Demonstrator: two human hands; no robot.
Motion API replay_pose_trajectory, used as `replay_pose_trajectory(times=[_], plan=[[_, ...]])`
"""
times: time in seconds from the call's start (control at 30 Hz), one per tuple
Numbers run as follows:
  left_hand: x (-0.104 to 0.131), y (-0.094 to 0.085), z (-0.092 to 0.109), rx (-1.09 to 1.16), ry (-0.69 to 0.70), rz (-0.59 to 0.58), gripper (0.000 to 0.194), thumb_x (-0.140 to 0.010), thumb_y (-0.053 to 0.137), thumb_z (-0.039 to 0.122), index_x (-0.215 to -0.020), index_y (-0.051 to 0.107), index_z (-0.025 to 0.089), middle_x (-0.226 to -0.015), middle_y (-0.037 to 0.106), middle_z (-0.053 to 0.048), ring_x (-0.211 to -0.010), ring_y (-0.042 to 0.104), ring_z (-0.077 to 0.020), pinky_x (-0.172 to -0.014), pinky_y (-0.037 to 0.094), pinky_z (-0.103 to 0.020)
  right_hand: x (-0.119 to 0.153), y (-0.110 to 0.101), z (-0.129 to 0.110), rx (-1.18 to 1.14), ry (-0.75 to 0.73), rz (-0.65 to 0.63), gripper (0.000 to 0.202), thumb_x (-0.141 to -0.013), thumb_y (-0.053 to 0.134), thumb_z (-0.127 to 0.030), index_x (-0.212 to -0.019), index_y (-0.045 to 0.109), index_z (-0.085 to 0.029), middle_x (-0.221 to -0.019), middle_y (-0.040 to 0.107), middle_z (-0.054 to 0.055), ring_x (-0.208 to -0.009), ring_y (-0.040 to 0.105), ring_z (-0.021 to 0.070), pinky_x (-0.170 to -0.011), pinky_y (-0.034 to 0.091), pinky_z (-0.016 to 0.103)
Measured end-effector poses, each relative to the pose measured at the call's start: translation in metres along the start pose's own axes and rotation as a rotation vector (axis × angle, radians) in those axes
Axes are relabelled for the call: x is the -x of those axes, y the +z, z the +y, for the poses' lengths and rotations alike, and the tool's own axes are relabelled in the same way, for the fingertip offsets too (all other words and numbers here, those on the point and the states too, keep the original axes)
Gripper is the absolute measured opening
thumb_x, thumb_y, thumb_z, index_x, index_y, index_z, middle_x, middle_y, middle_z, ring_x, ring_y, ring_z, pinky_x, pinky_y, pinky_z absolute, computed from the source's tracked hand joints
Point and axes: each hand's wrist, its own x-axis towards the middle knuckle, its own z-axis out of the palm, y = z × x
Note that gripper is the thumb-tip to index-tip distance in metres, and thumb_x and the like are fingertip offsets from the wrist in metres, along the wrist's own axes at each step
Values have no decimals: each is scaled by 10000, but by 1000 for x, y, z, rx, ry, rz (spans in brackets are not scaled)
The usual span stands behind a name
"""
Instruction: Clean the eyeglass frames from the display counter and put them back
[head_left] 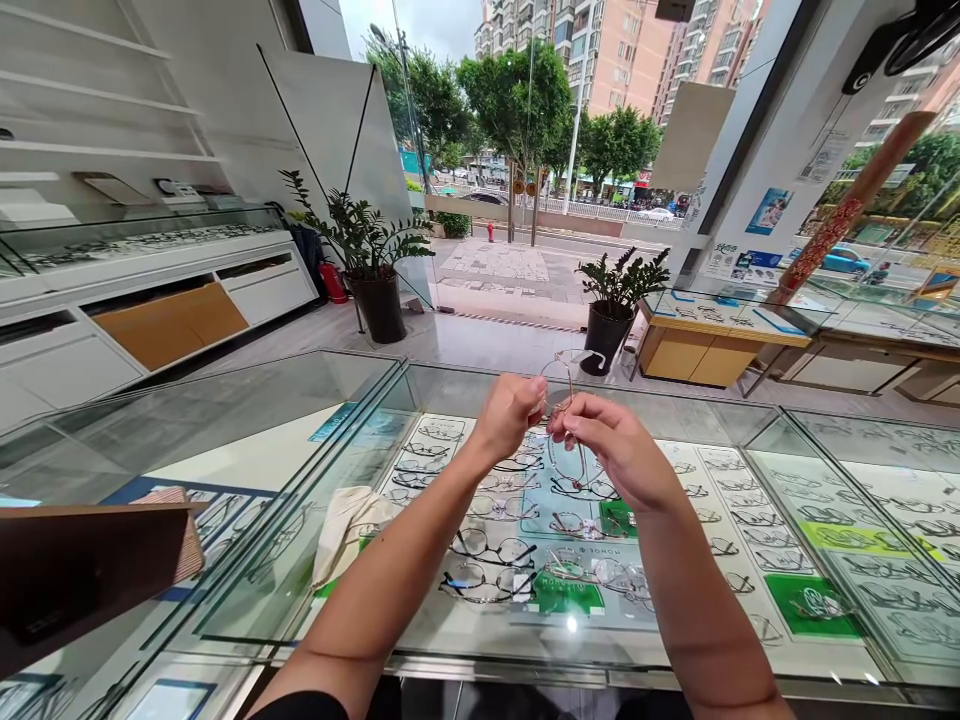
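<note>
A pair of eyeglasses (570, 380) with a thin, light metal frame is held up above the glass counter, turned so that one lens is above the other. My left hand (510, 412) is closed at its middle, thumb on top. From the other side, my right hand (619, 445) pinches the frame between thumb and fingers. My fingers cover part of the frame. Below, rows of eyeglasses (491, 580) lie in the glass display case (442, 640). A cream cloth (345, 535) rests left of my left forearm.
A dark brown box-like object (82, 570) juts in at the left. Another glass case (885, 480) adjoins on the right. Beyond the counter stand two potted plants (379, 300) (609, 325), a red fire extinguisher (332, 283) and a wooden display table (694, 350) before the glass front.
</note>
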Motion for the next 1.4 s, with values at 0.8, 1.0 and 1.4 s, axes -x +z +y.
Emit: replay_pose_trajectory(times=[0.8, 1.0, 1.4], plan=[[10, 16, -4, -161, 40, -210, 720, -903, 441, 822, -519, 318, 225, -513, 281, 35, -520, 235, -106, -548, 165, -324, -8, -9, -2, -209, -90, 261, 172, -866, 784, -380, -789, 737, -234, -939, 716, 17, -765, 525, 154, -736, 425, 308], [12, 16, -8, -155, 105, -126, 718, -916, 430, 822, -528, 330, 226, -517, 289, 35, -533, 241, -116, -562, 175, -326, -7, -8, -1, -190, -89, 243, 167, -879, 775, -380, -808, 747, -231, -954, 717, 25, -794, 533, 163, -758, 431, 315], [-47, -96, -77, -503, 55, 626, 204, -964, 547, 239, -1159, 500, 202, -1142, 629, -77, -1074, 609, -220, -1005, 465, -351, -5, -9, -3, -158, -96, 233, 143, -901, 747, -366, -821, 755, -248, -970, 729, 36, -827, 537, 181, -755, 420, 327]])
